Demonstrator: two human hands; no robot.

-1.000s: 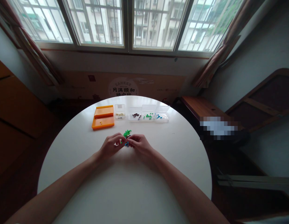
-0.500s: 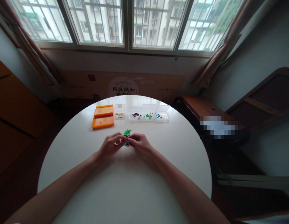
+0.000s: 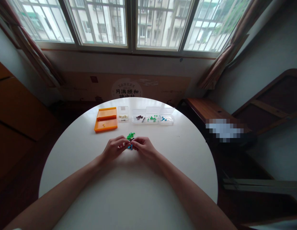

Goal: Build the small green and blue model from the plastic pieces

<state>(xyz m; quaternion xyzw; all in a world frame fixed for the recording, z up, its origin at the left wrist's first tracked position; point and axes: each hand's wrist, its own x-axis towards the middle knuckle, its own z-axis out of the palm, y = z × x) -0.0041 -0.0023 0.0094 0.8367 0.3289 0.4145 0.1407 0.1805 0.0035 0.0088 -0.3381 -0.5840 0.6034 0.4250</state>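
A small building-block model, green at the top with dark brown and blue parts lower down, is between my two hands over the white table. My left hand has its thumb and fingers pinched at the model's left side. From the right, my right hand closes its thumb and forefinger at the model's middle. The fingertips of both hands nearly meet and hide part of the model. Whether a loose piece is between them is too small to tell.
Beyond the hands stand an open orange case and a small clear box with pale pieces. To their right, a clear divided box holds dark, green and blue pieces. The round white table has a wooden bench at its right.
Both hands stay in place around the model. The fingertips shift very slightly, with the right fingertips a touch further right.
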